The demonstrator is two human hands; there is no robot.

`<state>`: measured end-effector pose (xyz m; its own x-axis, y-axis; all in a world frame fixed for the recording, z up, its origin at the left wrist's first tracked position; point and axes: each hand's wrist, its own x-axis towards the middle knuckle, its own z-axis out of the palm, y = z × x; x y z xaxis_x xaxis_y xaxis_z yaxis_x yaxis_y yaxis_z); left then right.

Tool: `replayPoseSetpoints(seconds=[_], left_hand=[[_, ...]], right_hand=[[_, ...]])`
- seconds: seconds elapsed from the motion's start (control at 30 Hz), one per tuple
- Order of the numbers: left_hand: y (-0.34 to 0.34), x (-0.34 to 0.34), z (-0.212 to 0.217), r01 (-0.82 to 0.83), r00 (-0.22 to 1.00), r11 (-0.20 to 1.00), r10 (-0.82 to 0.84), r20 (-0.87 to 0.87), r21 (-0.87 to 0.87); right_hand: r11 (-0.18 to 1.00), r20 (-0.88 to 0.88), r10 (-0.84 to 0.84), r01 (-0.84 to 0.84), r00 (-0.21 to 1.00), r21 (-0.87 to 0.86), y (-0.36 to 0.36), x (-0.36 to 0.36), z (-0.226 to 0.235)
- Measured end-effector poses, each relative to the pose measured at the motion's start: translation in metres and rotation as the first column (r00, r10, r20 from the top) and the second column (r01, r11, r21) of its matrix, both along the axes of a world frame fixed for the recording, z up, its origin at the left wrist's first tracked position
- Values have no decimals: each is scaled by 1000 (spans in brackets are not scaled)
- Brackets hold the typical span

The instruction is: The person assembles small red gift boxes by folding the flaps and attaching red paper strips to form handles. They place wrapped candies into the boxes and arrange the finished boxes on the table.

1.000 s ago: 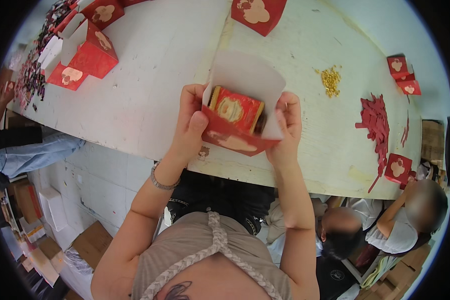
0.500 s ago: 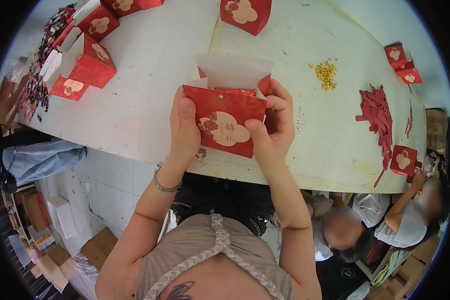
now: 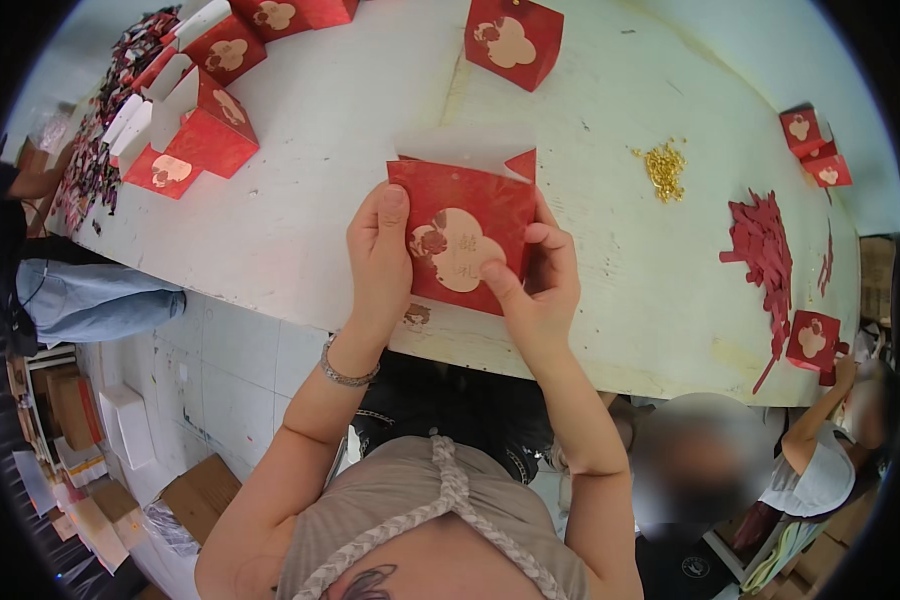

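Note:
Between my two hands is a red paper gift box (image 3: 450, 215) with a pale flower-shaped label on its front. Its white-lined flap stands up at the back, and the front panel now hides what lies inside. My left hand (image 3: 381, 235) grips the left side, thumb upright on the front edge. With its thumb pressed on the front near the label, my right hand (image 3: 542, 275) holds the right side, its fingers behind the box. The box is held above the near edge of the white table (image 3: 320, 220).
More red boxes (image 3: 205, 125) with raised flaps stand at the left, beside a heap of small dark packets (image 3: 95, 150). One box (image 3: 515, 45) is at the far middle. Gold beads (image 3: 663, 170) and dark red ribbon strips (image 3: 760, 245) lie at right. Other people sit at the lower right.
The box has tipped so its front faces up more, and the contents that showed at its opening are now hidden. My right thumb has slid inward on the front. The view has shifted slightly.

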<state>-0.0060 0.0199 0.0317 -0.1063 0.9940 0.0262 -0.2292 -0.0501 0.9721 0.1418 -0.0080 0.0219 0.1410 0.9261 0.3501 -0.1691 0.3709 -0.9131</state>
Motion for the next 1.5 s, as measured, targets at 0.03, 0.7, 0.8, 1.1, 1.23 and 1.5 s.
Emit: replayPoseSetpoints(seconds=[0.03, 0.7, 0.8, 1.1, 1.23, 1.5], left_hand=[[2, 5, 1, -7, 995, 1000, 7, 98, -4], [-7, -32, 3, 237, 930, 971, -216, 298, -38], [-11, -39, 9, 275, 955, 960, -266, 135, -56], [-10, -35, 9, 185, 982, 981, -181, -61, 67], [-5, -31, 10, 43, 998, 999, -42, -51, 22], [-2, -24, 0, -25, 973, 971, 78, -216, 238]], right_hand=[[998, -86, 18, -23, 996, -58, -1, -1, -1], [956, 92, 222, -198, 971, -215, 10, 11, -8], [961, 72, 7, 14, 997, -276, 11, -9, 4], [962, 302, -150, 210, 942, -177, 18, -8, 0], [991, 128, -83, 68, 988, 118, 11, -22, 4], [999, 96, -27, 31, 995, -39, 7, -13, 8]])
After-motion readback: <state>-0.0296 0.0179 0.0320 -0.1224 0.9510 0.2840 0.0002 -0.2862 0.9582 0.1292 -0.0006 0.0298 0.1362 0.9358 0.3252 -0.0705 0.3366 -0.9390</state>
